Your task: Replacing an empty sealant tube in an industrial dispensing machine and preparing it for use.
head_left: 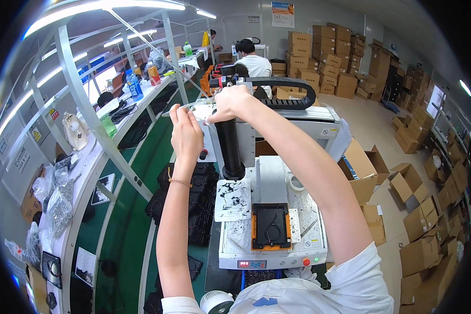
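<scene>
Both my arms reach up to the top of a tall black cylinder on a white bench-top machine. My left hand is closed, its fingertips at a whitish, partly see-through piece beside the cylinder's top. Curled over the top end, my right hand has its thumb pointing down at that same piece. What exactly each hand grips is hidden by the fingers. Below, an orange fixture carries a black rectangular part with a thin cable coiled on it. A white sheet smeared with black lies left of it.
A black cable chain runs along the machine's upper beam. Black trays are stacked to the left, by a green conveyor and a shelf with bagged parts. Open cartons stand right. Farther off sits a person.
</scene>
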Demonstrator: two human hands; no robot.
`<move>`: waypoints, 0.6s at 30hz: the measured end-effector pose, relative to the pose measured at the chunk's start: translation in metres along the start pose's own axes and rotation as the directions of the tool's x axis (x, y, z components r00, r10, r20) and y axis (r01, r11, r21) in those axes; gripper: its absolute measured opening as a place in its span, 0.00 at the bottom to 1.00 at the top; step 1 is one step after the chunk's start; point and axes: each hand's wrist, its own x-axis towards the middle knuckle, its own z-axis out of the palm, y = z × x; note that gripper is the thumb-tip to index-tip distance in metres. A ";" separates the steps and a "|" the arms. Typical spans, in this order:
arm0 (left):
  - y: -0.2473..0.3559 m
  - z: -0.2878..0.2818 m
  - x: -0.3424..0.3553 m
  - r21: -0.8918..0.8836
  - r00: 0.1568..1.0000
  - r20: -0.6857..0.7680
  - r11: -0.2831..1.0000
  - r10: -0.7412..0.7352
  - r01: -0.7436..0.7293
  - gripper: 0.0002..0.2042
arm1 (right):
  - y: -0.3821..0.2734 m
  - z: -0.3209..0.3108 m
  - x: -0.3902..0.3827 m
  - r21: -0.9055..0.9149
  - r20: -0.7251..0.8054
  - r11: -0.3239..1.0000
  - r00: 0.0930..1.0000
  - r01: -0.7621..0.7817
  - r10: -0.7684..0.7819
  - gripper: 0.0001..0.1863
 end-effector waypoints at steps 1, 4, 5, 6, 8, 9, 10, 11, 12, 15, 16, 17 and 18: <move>0.003 0.002 0.000 -0.005 1.000 0.001 1.000 0.004 -0.004 0.13 | 0.004 0.006 0.008 -0.088 -0.029 0.996 1.000 0.007 -0.010 0.37; 0.008 0.005 0.001 -0.007 1.000 0.010 1.000 -0.001 0.001 0.13 | 0.026 0.005 0.020 -0.120 0.002 0.978 0.985 0.172 -0.173 0.39; 0.009 0.006 0.002 -0.014 1.000 0.016 1.000 0.001 -0.001 0.13 | 0.033 0.004 0.021 -0.054 0.051 0.944 0.945 0.326 -0.324 0.40; 0.006 0.004 0.001 -0.008 1.000 0.023 1.000 -0.004 0.004 0.13 | 0.026 0.006 0.018 -0.050 0.054 0.942 0.943 0.332 -0.330 0.40; -0.001 -0.003 0.002 0.016 1.000 0.012 1.000 -0.019 0.018 0.13 | 0.000 0.004 0.008 -0.135 -0.046 0.989 0.996 0.064 -0.070 0.37; 0.002 -0.001 0.003 0.010 1.000 0.008 1.000 -0.020 0.020 0.13 | 0.000 0.004 0.012 -0.179 -0.021 0.984 1.000 -0.009 0.005 0.36; 0.004 0.002 0.003 0.003 1.000 0.009 1.000 -0.016 0.016 0.13 | 0.008 0.003 0.015 -0.181 -0.024 0.983 1.000 -0.017 0.013 0.36; 0.007 0.005 0.004 -0.011 1.000 0.002 1.000 -0.004 0.004 0.13 | 0.016 0.000 0.018 -0.067 0.099 0.997 0.995 0.036 -0.029 0.35; 0.005 0.005 0.004 -0.014 1.000 -0.008 1.000 0.003 -0.003 0.13 | 0.016 -0.004 0.017 0.056 0.214 0.995 0.972 0.086 -0.097 0.35; 0.002 0.004 0.005 -0.008 1.000 0.002 1.000 -0.002 0.002 0.13 | 0.012 -0.009 -0.002 0.083 0.117 0.985 0.980 0.153 -0.162 0.34; 0.001 0.004 0.004 -0.007 1.000 0.002 1.000 -0.002 0.002 0.13 | 0.007 -0.012 -0.007 0.128 0.119 0.991 0.991 0.048 -0.063 0.34; 0.001 0.003 0.005 -0.004 1.000 0.004 1.000 -0.013 0.013 0.13 | 0.009 -0.005 0.004 0.123 0.174 0.992 0.984 0.021 -0.042 0.34; 0.001 0.003 0.005 -0.005 1.000 0.006 1.000 -0.020 0.020 0.13 | 0.013 -0.003 0.009 0.123 0.170 0.992 0.985 0.019 -0.040 0.34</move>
